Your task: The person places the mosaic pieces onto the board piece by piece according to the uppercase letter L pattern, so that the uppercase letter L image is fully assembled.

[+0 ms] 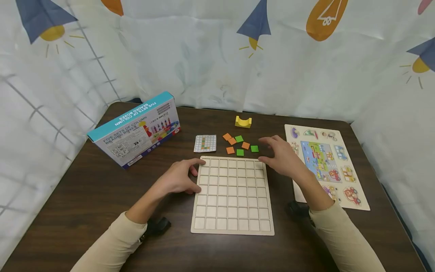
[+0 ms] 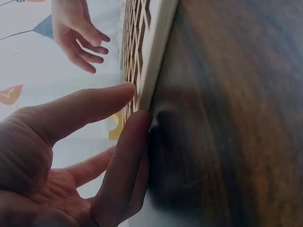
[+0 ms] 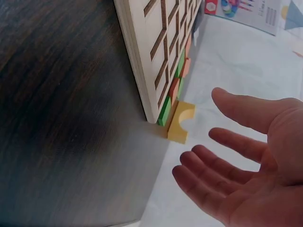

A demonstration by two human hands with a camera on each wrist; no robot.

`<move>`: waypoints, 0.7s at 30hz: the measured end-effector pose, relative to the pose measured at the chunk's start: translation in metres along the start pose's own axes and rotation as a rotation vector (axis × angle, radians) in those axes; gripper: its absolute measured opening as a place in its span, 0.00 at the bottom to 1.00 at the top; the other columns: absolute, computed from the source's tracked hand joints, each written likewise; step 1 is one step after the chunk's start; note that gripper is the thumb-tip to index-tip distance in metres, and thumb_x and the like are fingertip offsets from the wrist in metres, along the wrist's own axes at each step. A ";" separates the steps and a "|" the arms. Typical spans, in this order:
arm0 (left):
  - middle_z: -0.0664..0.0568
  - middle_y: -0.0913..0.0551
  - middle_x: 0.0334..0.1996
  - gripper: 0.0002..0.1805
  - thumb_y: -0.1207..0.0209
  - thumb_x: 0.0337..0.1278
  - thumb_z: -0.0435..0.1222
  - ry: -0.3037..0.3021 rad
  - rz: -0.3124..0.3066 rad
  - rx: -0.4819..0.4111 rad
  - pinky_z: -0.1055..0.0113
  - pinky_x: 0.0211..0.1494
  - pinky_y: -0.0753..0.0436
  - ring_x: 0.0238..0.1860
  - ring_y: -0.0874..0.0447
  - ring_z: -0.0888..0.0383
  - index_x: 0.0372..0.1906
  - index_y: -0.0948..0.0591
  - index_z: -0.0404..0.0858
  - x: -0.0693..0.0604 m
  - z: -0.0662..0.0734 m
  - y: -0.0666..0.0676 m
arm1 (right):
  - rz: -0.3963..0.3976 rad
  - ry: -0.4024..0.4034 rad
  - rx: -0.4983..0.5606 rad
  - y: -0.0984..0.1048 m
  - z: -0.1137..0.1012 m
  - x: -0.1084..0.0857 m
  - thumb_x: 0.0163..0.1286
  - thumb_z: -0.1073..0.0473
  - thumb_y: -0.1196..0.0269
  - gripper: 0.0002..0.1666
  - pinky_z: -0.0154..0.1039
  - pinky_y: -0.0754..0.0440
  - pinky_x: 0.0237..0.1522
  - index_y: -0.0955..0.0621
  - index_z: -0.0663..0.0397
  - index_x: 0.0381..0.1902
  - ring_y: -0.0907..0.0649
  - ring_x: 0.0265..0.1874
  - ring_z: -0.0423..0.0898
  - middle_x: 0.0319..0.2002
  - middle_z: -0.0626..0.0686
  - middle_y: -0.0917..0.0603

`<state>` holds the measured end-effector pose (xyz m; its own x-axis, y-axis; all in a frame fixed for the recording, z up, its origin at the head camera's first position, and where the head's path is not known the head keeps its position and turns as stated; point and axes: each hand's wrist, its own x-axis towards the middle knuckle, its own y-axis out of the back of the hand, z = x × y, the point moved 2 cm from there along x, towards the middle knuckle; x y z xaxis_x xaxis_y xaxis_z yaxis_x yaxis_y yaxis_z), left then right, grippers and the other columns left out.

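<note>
A pale wooden grid board (image 1: 232, 196) lies on the dark table. At its left edge my left hand (image 1: 180, 176) pinches the board; the left wrist view has the thumb over the rim and the fingers (image 2: 124, 156) against its side. My right hand (image 1: 283, 156) hovers by the board's top right corner with fingers relaxed and holding nothing, as the right wrist view also shows (image 3: 246, 156). Just beyond the board lie several orange tiles (image 1: 230, 150) and green tiles (image 1: 254, 149). Left of them is a small card (image 1: 205, 143) with a coloured grid pattern.
A yellow block with a curved hollow (image 1: 243, 122) stands behind the tiles. At the left stands a blue-topped box (image 1: 142, 132). To the right, partly under my right forearm, lies a picture puzzle board (image 1: 355, 198). A patterned curtain (image 1: 210, 56) hangs behind the table.
</note>
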<state>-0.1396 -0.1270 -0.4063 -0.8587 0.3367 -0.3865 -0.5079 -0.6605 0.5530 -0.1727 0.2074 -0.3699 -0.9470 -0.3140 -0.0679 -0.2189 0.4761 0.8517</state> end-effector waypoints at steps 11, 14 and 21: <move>0.45 0.21 0.44 0.47 0.18 0.36 0.30 -0.020 0.050 0.085 0.64 0.32 0.17 0.25 0.17 0.58 0.69 0.23 0.44 0.001 0.001 -0.002 | -0.040 0.030 0.024 -0.006 0.004 0.015 0.68 0.61 0.28 0.34 0.59 0.18 0.55 0.24 0.59 0.70 0.17 0.56 0.61 0.60 0.64 0.20; 0.46 0.21 0.43 0.46 0.18 0.35 0.30 -0.023 0.065 0.088 0.64 0.32 0.17 0.26 0.17 0.58 0.68 0.23 0.44 0.001 0.000 -0.003 | -0.047 0.038 0.025 -0.006 0.005 0.019 0.66 0.62 0.28 0.32 0.58 0.17 0.54 0.22 0.59 0.67 0.16 0.54 0.60 0.58 0.64 0.19; 0.50 0.19 0.41 0.46 0.16 0.31 0.37 -0.046 0.093 0.174 0.59 0.46 0.25 0.41 0.25 0.52 0.66 0.21 0.46 0.001 0.000 -0.004 | -0.053 0.025 0.038 -0.010 0.009 0.031 0.66 0.65 0.28 0.27 0.56 0.16 0.52 0.19 0.59 0.62 0.15 0.52 0.59 0.57 0.63 0.18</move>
<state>-0.1382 -0.1240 -0.4087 -0.9028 0.3126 -0.2954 -0.4268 -0.5654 0.7059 -0.2024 0.2005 -0.3850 -0.9278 -0.3595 -0.0993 -0.2779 0.4887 0.8270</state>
